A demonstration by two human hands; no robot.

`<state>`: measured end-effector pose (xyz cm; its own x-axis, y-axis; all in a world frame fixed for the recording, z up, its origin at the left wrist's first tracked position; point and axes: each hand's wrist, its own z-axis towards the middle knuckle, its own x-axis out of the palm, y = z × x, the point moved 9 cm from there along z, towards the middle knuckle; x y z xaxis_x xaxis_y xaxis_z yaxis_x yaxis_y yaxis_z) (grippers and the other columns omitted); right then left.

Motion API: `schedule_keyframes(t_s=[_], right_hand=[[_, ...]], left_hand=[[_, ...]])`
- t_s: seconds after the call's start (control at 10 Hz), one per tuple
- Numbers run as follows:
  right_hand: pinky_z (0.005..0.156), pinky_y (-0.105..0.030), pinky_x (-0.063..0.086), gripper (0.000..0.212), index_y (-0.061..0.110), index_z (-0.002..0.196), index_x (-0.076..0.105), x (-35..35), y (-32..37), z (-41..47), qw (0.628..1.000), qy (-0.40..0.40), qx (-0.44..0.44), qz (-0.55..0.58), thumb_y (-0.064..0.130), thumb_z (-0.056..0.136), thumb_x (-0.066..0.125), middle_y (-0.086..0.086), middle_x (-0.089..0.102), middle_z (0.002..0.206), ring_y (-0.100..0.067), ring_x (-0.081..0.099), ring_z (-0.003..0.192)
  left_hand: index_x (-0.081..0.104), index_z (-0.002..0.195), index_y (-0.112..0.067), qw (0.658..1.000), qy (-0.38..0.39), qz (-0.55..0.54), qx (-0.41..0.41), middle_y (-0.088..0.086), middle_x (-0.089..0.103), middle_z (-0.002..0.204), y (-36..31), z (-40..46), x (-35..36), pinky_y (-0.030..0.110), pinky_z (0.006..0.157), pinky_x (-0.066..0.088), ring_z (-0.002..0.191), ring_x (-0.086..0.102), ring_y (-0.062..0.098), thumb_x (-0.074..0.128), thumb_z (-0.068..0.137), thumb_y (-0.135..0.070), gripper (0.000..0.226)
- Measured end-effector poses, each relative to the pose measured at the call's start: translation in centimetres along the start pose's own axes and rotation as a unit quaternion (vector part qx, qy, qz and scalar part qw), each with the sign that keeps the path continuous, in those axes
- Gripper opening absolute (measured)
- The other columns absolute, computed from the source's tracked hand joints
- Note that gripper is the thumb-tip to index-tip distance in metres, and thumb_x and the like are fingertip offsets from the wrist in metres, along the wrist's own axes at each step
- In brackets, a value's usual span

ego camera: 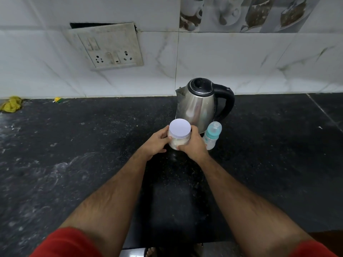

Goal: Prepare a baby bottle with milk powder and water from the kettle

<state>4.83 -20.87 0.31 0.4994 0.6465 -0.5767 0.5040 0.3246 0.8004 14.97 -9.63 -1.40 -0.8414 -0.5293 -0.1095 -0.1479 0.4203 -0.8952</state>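
Jar right in the middle, caught between both hands: left hand cups its left side, right hand wraps the right, fingers of both grasping the clear wall just under the white lid. It sits low over the dark tabletop, whether touching I cannot tell. Close behind stands the steel kettle, handle to the right; the baby bottle stands just beside the right hand, teal collar, clear cap on. Plenty of open tabletop left, right and towards the near edge. Pale powder shows through the jar.
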Motion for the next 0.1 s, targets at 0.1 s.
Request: schedule_keyframes(t_s=[0.1], right_hand=[[0.096,-0.028,0.043,0.091,0.012,0.142,0.038,-0.08,0.17,-0.61,1.000,-0.014,-0.019,0.008,0.023,0.067,0.089,-0.003,0.056,0.136,-0.021,0.053,0.124]], left_hand=[[0.022,0.157,-0.020,0.998,-0.051,0.014,0.020,-0.001,0.036,0.158,0.47,-0.15,-0.44,0.044,0.113,0.037,0.141,0.039,0.020,0.053,0.101,-0.015,0.064]])
